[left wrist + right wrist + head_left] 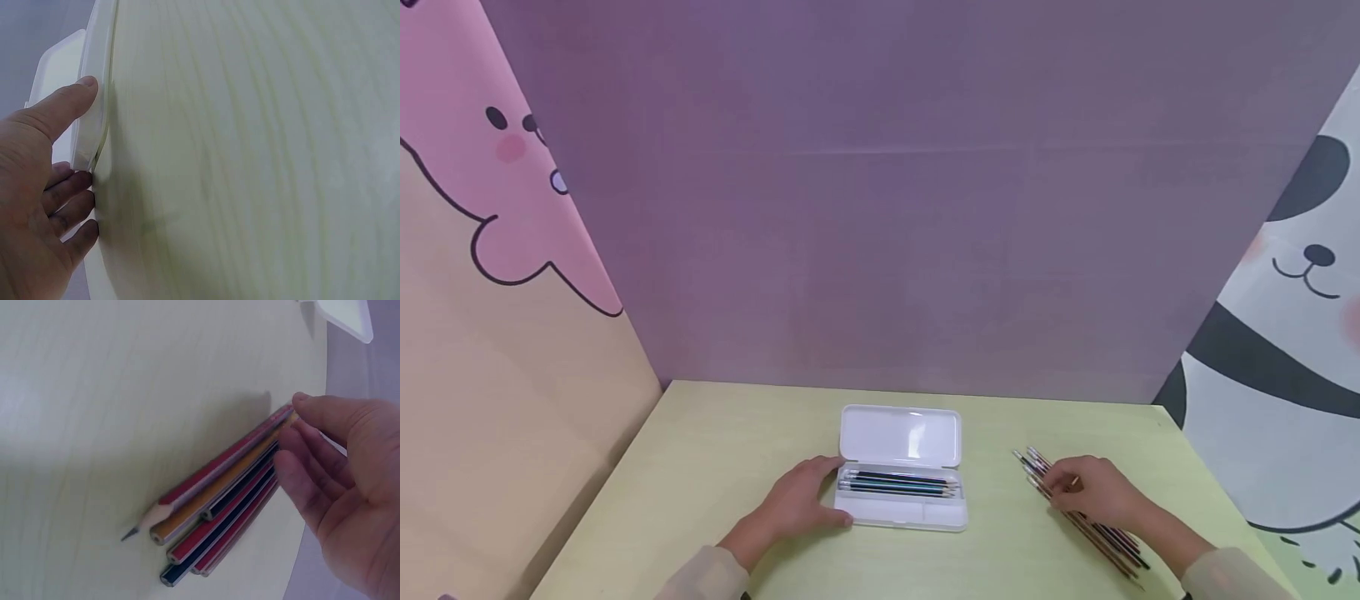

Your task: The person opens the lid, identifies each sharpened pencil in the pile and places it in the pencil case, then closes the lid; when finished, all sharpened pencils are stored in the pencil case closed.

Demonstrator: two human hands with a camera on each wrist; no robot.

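A white pencil case lies with its lid raised at the back. Several dark and teal pencils lie side by side in its rear compartment. My left hand holds the case's left end, the thumb against the front wall and the other fingers around the end. To the right, my right hand is over a loose bundle of pencils. In the right wrist view, its thumb and fingertips pinch a red pencil with a sharpened tip. Orange, red and dark pencils lie beside it, partly hidden by the fingers.
The pale wood-grain table ends at a purple back panel. Side panels carry a pink cartoon figure on the left and a panda on the right. Bare tabletop lies between the case and the loose pencils.
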